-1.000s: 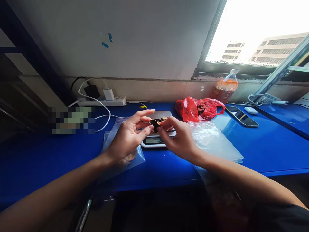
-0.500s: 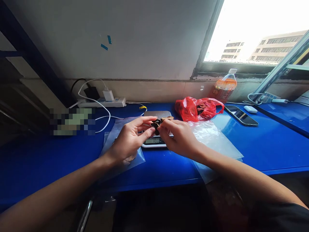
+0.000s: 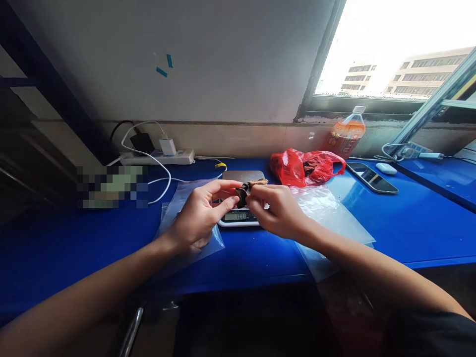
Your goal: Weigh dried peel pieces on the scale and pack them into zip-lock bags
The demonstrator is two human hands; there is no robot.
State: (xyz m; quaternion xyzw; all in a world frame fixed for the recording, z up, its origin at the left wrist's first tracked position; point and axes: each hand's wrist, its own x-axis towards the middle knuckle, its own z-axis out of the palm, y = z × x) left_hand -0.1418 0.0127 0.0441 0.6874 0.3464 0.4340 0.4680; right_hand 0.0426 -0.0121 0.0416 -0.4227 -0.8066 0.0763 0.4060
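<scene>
Both hands (image 3: 201,209) pinch a dark piece (image 3: 241,197) above the scale (image 3: 235,216)

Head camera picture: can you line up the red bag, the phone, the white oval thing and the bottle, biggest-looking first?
1. Red bag
2. Bottle and phone: too alike to rank
3. White oval thing
</scene>
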